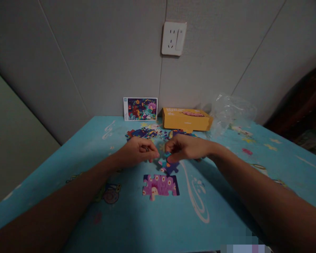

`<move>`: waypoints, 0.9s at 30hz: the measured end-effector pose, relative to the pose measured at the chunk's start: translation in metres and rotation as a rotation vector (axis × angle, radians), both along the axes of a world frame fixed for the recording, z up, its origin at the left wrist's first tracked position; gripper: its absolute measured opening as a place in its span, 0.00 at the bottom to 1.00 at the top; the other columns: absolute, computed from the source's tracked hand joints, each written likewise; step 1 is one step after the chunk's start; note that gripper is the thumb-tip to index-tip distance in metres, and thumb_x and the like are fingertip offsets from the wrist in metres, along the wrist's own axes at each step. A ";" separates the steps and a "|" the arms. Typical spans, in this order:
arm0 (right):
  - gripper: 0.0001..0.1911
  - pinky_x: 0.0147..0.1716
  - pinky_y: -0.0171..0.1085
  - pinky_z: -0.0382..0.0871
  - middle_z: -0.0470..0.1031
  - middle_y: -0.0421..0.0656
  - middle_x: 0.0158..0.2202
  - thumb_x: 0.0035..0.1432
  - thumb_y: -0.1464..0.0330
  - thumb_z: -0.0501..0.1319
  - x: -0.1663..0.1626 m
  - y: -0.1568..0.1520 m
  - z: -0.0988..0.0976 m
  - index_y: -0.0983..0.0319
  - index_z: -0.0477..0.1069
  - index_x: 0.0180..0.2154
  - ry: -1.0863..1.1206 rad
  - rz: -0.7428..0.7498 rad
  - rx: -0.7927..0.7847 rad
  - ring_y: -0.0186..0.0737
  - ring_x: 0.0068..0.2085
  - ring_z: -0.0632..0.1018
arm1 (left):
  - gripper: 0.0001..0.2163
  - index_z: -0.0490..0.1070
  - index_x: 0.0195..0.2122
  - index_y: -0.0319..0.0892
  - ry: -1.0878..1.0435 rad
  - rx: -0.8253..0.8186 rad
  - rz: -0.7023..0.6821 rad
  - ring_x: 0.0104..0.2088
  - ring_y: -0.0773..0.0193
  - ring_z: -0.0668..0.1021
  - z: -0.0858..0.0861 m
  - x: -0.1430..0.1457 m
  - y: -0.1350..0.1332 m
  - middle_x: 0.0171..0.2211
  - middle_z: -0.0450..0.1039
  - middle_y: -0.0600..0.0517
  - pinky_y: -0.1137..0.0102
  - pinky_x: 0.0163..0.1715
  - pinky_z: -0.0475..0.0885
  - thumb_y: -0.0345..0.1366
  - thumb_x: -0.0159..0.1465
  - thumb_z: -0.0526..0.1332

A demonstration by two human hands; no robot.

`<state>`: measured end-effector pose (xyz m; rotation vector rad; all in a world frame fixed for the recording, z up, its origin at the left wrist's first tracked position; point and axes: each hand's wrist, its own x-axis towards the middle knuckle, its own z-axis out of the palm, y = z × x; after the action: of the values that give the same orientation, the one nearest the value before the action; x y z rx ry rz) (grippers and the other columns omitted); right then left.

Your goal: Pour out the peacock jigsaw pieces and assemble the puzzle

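Observation:
Pinched between the thumb and fingers of my right hand is a jigsaw piece with some teal on it, mostly covered by the fingers. Right below it lie dark purple and multicoloured jigsaw pieces; I cannot tell whether they are joined. My left hand hovers to the left with its fingers curled together, and what they hold, if anything, is hidden. Nearer to me, a joined block of pink and purple jigsaw pieces lies flat on the blue patterned tabletop.
Behind my hands are piles of loose jigsaw pieces. A picture card leans on the wall beside a yellow box. Clear plastic wrapping sits to the box's right. A socket is on the wall.

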<state>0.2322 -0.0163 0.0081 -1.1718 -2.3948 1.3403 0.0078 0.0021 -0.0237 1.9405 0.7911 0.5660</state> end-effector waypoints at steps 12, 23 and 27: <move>0.14 0.16 0.29 0.59 0.73 0.37 0.18 0.46 0.60 0.67 0.007 -0.008 -0.007 0.64 0.70 0.24 -0.337 0.025 -0.324 0.32 0.20 0.75 | 0.06 0.79 0.35 0.43 0.195 0.403 -0.377 0.33 0.66 0.76 -0.002 -0.001 -0.011 0.33 0.75 0.51 0.72 0.36 0.68 0.37 0.58 0.66; 0.10 0.18 0.29 0.55 0.65 0.31 0.15 0.49 0.64 0.67 0.022 -0.005 -0.013 0.65 0.75 0.27 -0.144 0.116 -0.236 0.24 0.16 0.64 | 0.28 0.74 0.46 0.46 0.247 0.546 -0.425 0.46 0.53 0.70 -0.005 0.011 -0.027 0.43 0.70 0.47 0.63 0.47 0.60 0.54 0.48 0.70; 0.10 0.18 0.28 0.56 0.66 0.32 0.16 0.51 0.63 0.67 0.023 -0.004 -0.014 0.65 0.74 0.28 -0.151 0.143 -0.268 0.26 0.17 0.67 | 0.24 0.73 0.46 0.47 0.271 0.519 -0.420 0.45 0.55 0.71 -0.002 0.010 -0.026 0.42 0.70 0.49 0.63 0.47 0.59 0.52 0.51 0.69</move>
<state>0.2547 -0.0206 -0.0060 -1.2247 -2.5022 1.7209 0.0173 -0.0240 -0.0257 2.6131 0.3891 0.2653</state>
